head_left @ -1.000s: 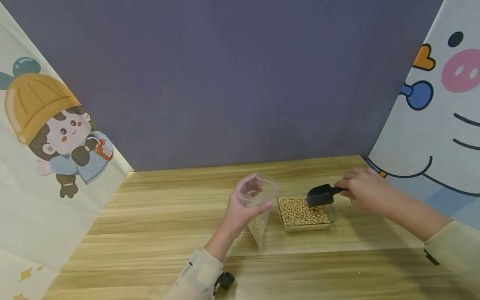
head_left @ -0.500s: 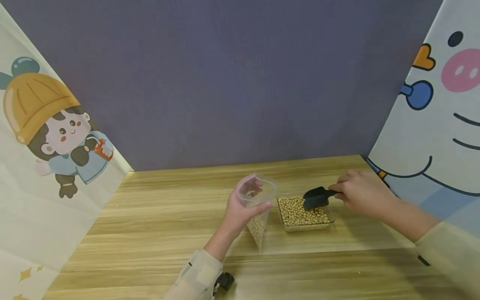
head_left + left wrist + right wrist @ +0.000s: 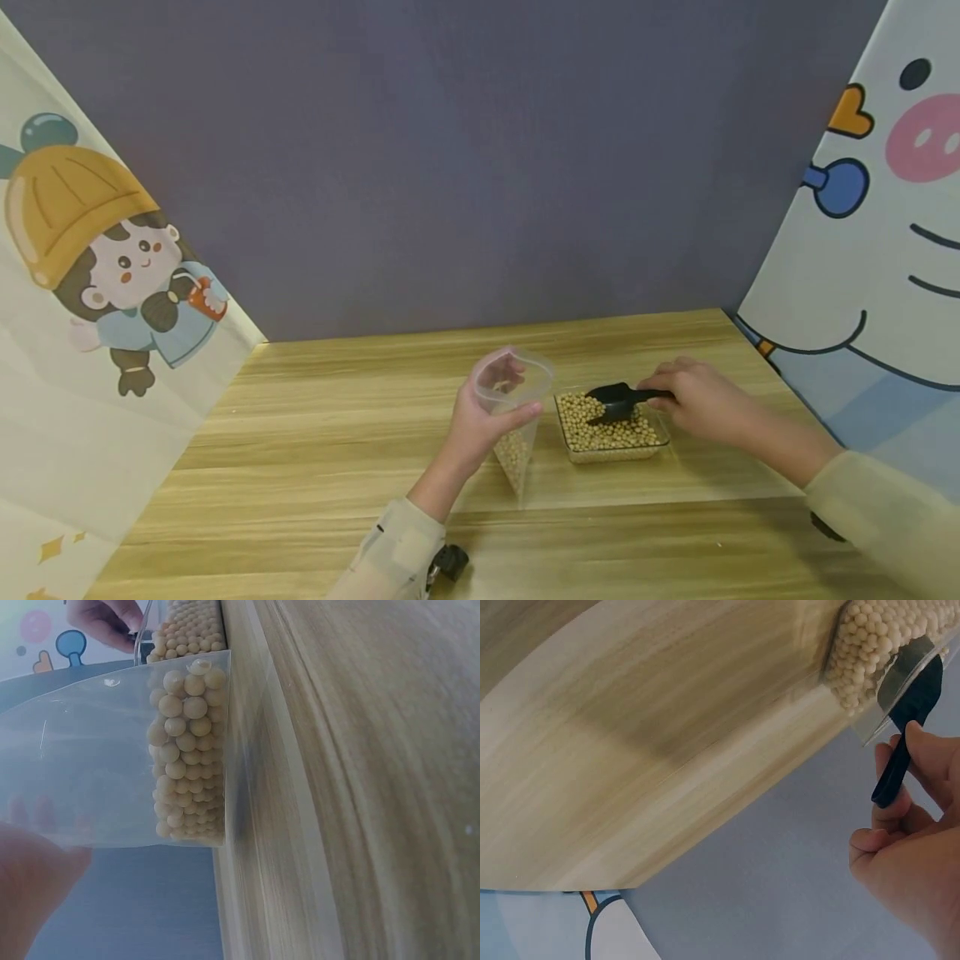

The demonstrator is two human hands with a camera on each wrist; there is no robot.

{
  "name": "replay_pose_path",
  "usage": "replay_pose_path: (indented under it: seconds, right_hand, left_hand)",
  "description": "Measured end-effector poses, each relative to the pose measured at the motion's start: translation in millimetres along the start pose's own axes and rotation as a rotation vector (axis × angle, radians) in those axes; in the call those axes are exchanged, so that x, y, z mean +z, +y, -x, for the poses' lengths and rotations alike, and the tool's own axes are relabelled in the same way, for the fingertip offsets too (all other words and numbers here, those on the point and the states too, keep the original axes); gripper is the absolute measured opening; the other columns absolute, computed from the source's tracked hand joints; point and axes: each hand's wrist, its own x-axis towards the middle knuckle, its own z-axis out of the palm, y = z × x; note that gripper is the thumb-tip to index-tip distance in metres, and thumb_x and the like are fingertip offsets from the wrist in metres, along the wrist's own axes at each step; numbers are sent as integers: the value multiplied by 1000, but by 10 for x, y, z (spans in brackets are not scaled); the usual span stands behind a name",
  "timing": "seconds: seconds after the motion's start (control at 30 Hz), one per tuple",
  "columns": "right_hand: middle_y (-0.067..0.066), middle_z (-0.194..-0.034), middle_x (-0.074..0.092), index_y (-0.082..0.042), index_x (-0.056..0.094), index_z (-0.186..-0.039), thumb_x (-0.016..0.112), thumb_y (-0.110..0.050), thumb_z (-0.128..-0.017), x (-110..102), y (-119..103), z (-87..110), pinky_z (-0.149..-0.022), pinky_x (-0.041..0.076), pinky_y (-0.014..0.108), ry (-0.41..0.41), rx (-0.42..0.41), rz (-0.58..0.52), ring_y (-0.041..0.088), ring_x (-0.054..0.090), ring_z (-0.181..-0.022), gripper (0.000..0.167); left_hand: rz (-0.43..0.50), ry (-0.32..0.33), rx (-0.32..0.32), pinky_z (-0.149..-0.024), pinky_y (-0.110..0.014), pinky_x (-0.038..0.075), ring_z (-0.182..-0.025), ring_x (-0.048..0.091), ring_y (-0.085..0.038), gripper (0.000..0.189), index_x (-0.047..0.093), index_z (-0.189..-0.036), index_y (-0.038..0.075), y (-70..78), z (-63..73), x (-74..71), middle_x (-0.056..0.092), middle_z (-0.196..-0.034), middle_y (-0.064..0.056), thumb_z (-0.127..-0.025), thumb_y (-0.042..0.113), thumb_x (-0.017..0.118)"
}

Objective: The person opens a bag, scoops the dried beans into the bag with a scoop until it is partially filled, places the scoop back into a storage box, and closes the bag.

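Wood-look table [image 3: 300, 467], plain grey-purple wall [image 3: 465, 167] right behind it. Left panel [image 3: 75, 450] has a cartoon figure [image 3: 127, 262] in a mustard hat [image 3: 78, 208], gold stars [image 3: 51, 547] lower down. Right panel [image 3: 847, 267] has a big pink snout [image 3: 926, 143], orange heart [image 3: 851, 112], blue blob [image 3: 842, 187].

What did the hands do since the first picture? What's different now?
The right hand moved left and a little nearer the person, pushing the black scoop further in among the beans. Nothing was newly taken hold of or let go. The left hand, the plastic bag it holds and the glass dish stayed about where they were.
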Motion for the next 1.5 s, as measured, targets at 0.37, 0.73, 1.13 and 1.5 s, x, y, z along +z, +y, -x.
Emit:
replay_pose_path:
  seconds: [0.37, 0.73, 1.13, 1.5]
  right_hand:
    - [3, -105, 75, -6, 79, -120, 79, -13, -94, 76, -62, -50, -76, 60, 42, -44, 29, -97, 23, 69, -94, 26]
    - [4, -108, 73, -5, 77, -126, 75, -13, -98, 159, -107, -53, -65, 50, 28, -110, 69, -184, 4, 60, -81, 29]
    - [7, -113, 75, -8, 78, -122, 79, -17, -95, 171, -120, -45, -77, 58, 42, -56, 57, -129, 21, 66, -95, 29]
    - [2, -109, 73, -14, 80, -116, 79, -23, -95, 231, -55, -3, -77, 49, 39, 8, 94, -134, 16, 54, -94, 23]
  left_hand:
    - [-7, 0, -15, -119, -46, 48, -123, 60, -36, 82, 51, -151, 1, 33, 6, 1, 66, -129, -7, -78, 5, 88]
    - [4, -1, -14, -118, -45, 49, -123, 59, -35, 83, 50, -151, 1, 34, 4, -7, 65, -128, -7, -78, 6, 88]
    - [5, 5, -26, -116, -41, 50, -123, 60, -35, 82, 51, -150, 1, 28, 0, -18, 66, -125, 4, -78, 9, 89]
    - [3, 19, -47, -112, -34, 52, -123, 60, -33, 79, 53, -151, 6, 12, -5, -35, 62, -134, -22, -79, 6, 87]
